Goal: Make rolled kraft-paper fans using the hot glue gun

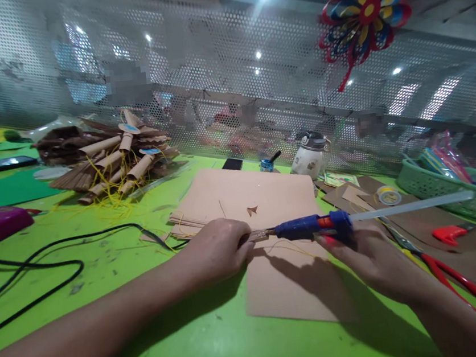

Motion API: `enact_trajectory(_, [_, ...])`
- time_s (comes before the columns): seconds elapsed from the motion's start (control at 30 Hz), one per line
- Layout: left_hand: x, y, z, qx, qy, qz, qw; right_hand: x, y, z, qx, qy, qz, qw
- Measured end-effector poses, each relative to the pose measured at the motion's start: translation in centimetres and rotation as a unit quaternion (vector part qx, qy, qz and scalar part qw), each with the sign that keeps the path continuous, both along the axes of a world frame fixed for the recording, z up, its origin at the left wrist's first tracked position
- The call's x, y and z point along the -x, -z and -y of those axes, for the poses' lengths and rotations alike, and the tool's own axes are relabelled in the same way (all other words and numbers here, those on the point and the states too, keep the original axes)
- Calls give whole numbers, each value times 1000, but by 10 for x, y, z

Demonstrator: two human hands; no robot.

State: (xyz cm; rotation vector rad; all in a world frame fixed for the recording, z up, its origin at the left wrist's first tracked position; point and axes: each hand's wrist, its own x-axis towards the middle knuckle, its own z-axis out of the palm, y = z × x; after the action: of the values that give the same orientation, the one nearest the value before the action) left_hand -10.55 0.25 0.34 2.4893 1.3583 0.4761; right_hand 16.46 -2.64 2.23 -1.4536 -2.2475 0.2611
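My right hand (362, 256) is wrapped round a blue hot glue gun (301, 227), and a long translucent glue stick (413, 206) juts out of its back end. The gun's nozzle points left and meets a narrow piece of folded brown paper (258, 235). That piece is pinched in my left hand (220, 248), whose fingers partly hide it. Beneath both hands lie light brown paper sheets (264, 184), with a small brown paper scrap (252, 211) on top. A thin yellow thread trails below the gun.
Finished-looking brown paper fans (111, 158) with yellow threads are heaped at back left. Black cable (77, 237) crosses the left side. Red-handled scissors (460, 285), a thread spool (389, 195) and a green basket (450, 191) stand right. A white jar (307, 156) is behind, before a perforated metal screen.
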Motion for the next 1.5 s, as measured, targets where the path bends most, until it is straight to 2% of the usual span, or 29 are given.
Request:
enact_trajectory(0.23, [-1,-2,0,0,1,-6,1000,-3,0,-3,26,4,-32,999])
enact_trajectory(0.43, [0,-5,-1,30,-1,19,999,3,-2,-1,52,-32,-90,994])
enact_trajectory(0.57, [3,-1,-5,137,-4,76,988,-1,-1,-3,99,-47,-108,988])
enact_trajectory(0.77, [7,0,-11,324,34,182,928,-11,2,-11,166,-68,-128,975])
enact_trajectory(0.97, [5,-11,-7,397,40,235,886,-10,-1,-7,132,-52,-118,983])
enact_trajectory(1.13, [6,-9,-8,434,28,275,857,-8,-4,0,92,-37,-85,991])
enact_trajectory(1.4, [6,-10,-9,442,22,274,854,-10,1,0,64,-26,-68,995])
enact_trajectory(1.5, [6,-9,-9,433,15,273,859,-10,-1,-2,65,-42,-78,994])
